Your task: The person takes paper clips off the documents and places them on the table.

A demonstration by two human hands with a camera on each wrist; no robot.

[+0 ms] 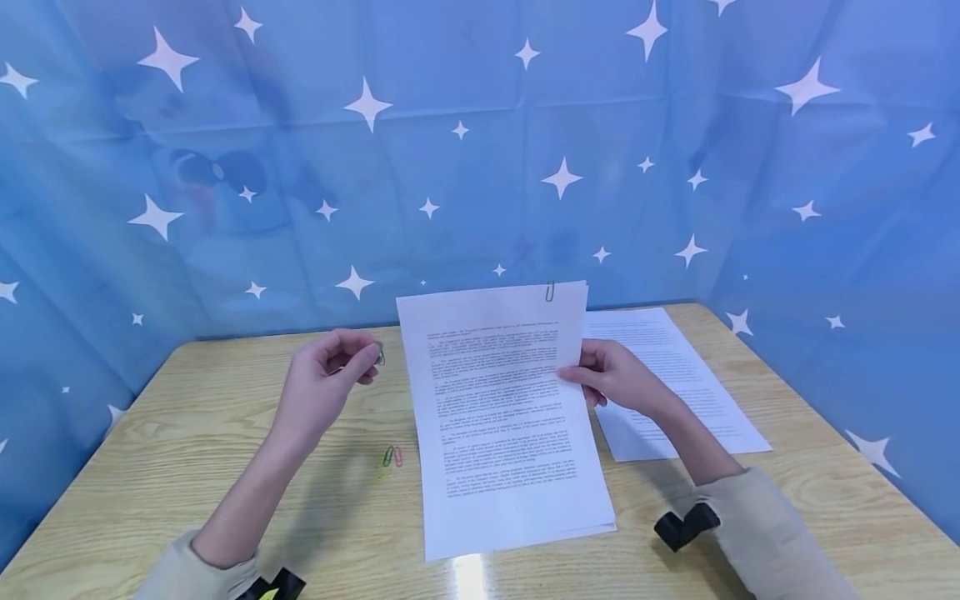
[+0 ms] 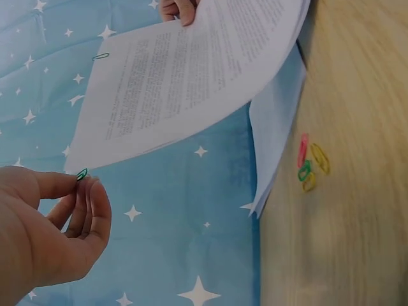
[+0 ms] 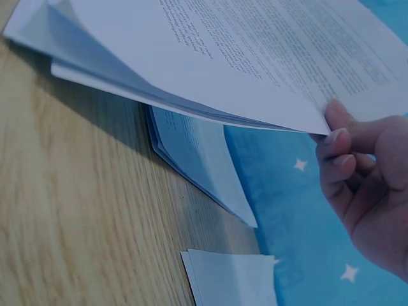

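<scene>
My left hand (image 1: 326, 371) pinches a small green paper clip (image 2: 81, 174) between thumb and fingertips. It is just left of a sheaf of printed sheets (image 1: 502, 417), near the sheaf's top left corner in the left wrist view. My right hand (image 1: 621, 379) grips this sheaf by its right edge, thumb on the printed front and fingers behind. The pages are raised, facing me, and bow a little. A dark green paper clip (image 1: 550, 292) sits on their top edge, close to the right corner.
On the wooden table (image 1: 225, 467), left of the sheaf, lie several loose paper clips (image 2: 304, 151) in pink, green and yellow. More printed paper (image 1: 675, 367) lies flat behind my right hand. A blue curtain (image 1: 465, 167) with white stars hangs behind the table.
</scene>
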